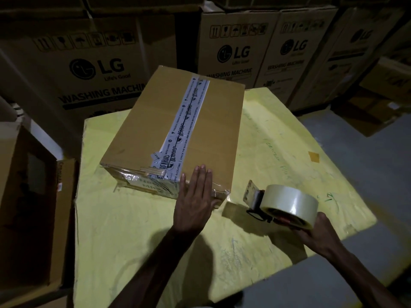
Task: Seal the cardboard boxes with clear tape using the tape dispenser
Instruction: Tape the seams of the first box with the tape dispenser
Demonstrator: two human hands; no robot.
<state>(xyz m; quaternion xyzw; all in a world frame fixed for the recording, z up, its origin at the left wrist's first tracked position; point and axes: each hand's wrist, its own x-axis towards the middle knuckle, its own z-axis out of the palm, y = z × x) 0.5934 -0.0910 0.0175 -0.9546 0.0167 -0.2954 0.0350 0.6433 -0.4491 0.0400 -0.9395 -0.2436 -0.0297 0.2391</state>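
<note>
A brown cardboard box [142,134] lies on a yellow table top [138,230]. White printed tape runs along its top seam, and clear tape wraps its near edge. My left hand [195,196] presses flat on the box's near right corner, fingers straight. To the right, my right hand [320,234] grips the tape dispenser [282,203] from below. The dispenser carries a big roll of clear tape. Its metal blade end points toward the box and hangs a little apart from the corner.
Large printed washing machine cartons [93,70] are stacked behind the table. An open brown carton [29,196] stands on the left by the table edge. Grey floor [378,156] shows to the right. A small tape patch [314,157] sticks on the table.
</note>
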